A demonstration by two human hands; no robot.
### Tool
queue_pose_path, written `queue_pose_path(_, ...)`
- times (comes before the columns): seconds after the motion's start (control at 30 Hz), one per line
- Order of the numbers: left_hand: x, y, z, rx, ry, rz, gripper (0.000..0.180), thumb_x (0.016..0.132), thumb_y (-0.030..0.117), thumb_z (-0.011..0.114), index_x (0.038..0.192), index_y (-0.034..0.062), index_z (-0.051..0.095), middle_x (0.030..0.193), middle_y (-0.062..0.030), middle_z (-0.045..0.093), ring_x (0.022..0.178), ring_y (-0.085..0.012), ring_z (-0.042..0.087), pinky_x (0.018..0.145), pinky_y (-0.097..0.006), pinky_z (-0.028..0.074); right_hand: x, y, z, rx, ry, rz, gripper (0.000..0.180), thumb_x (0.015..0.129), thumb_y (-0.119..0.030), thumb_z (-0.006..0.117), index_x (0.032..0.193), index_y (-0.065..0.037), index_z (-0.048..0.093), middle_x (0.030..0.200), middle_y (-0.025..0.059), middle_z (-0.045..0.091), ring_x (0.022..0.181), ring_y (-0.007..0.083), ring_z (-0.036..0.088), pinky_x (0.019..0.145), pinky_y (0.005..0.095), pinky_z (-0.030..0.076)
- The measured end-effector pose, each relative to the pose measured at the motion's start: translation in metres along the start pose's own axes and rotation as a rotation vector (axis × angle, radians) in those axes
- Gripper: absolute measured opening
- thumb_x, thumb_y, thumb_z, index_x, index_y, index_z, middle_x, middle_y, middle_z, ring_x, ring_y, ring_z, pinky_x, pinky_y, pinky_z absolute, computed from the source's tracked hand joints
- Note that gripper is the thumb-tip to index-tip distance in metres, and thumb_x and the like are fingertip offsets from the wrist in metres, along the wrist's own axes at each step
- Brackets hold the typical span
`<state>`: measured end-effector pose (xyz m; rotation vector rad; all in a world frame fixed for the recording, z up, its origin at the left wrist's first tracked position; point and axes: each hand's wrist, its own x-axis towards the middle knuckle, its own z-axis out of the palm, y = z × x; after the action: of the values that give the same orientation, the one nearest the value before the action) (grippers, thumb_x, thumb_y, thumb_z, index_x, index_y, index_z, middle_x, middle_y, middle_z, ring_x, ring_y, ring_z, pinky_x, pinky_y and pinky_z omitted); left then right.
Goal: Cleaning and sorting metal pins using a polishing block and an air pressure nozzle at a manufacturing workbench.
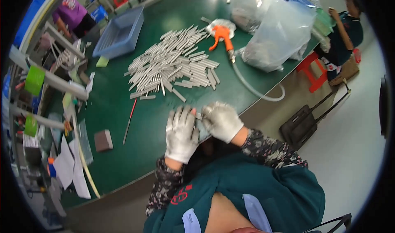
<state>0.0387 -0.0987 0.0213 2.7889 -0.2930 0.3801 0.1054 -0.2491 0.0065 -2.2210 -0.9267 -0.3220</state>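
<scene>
At the table's near edge, both my hands wear pale grey-white gloves. My left hand (181,136) lies palm down with its fingers stretched forward; one bare fingertip shows beside a small grey metal piece (199,115). My right hand (222,121) is curled, its fingers pinching that piece from the other side. A pale bluish cloth or pad (203,131) shows between the hands, partly covered. Beyond them lies a loose heap of short grey metal bars (173,66). To the left rest a thin red-and-dark file-like tool (130,122) and a brown sanding block (103,140).
An orange air blow gun (222,34) with a clear hose (257,92) lies right of the heap, near filled plastic bags (279,35). A blue tray (119,33) stands far left. Shelving borders the left side. A person sits at the far right, near a red stool (312,72).
</scene>
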Motion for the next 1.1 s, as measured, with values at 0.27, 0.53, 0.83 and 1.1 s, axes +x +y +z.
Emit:
queue_pose_path(0.27, -0.023, -0.017, -0.015, 0.116, 0.070, -0.193, 0.075, 0.063, 0.031, 0.074, 0.127, 0.0030, 0.046, 0.130, -0.0149, 0.045, 0.125, -0.0337, 0.038, 0.106, -0.047, 0.026, 0.009, -0.005, -0.009, -0.022, -0.227, 0.054, 0.017, 0.073, -0.013, 0.057, 0.088, -0.005, 0.059, 0.081, 0.0149, 0.057, 0.079, 0.0328, 0.058, 0.070, 0.0438, 0.048)
queue_pose_path(0.53, -0.025, -0.008, -0.016, 0.061, 0.065, -0.222, 0.072, 0.058, 0.036, 0.078, 0.117, 0.0028, 0.054, 0.109, -0.0136, 0.054, 0.105, -0.0311, 0.050, 0.092, -0.046, 0.038, 0.002, -0.011, -0.003, -0.060, -0.204, 0.093, 0.016, 0.070, -0.009, 0.059, 0.086, -0.006, 0.060, 0.078, 0.0130, 0.057, 0.075, 0.0325, 0.058, 0.067, 0.0426, 0.047)
queue_pose_path(0.83, -0.014, -0.009, -0.013, 0.083, 0.020, -0.241, 0.068, 0.058, 0.034, 0.078, 0.115, 0.0049, 0.057, 0.102, -0.0096, 0.056, 0.098, -0.0275, 0.052, 0.084, -0.043, 0.040, 0.009, -0.014, -0.002, -0.095, -0.227, 0.149, 0.013, 0.071, -0.010, 0.058, 0.083, -0.006, 0.059, 0.076, 0.0134, 0.058, 0.073, 0.0325, 0.059, 0.066, 0.0430, 0.047)
queue_pose_path(1.1, -0.013, -0.007, -0.009, 0.037, 0.095, -0.251, 0.070, 0.056, 0.030, 0.080, 0.118, 0.0088, 0.057, 0.110, -0.0122, 0.053, 0.103, -0.0314, 0.050, 0.088, -0.043, 0.040, 0.013, -0.011, -0.009, -0.163, -0.235, 0.132, 0.013, 0.072, -0.010, 0.056, 0.084, -0.005, 0.058, 0.076, 0.0132, 0.058, 0.075, 0.0318, 0.060, 0.066, 0.0433, 0.049)
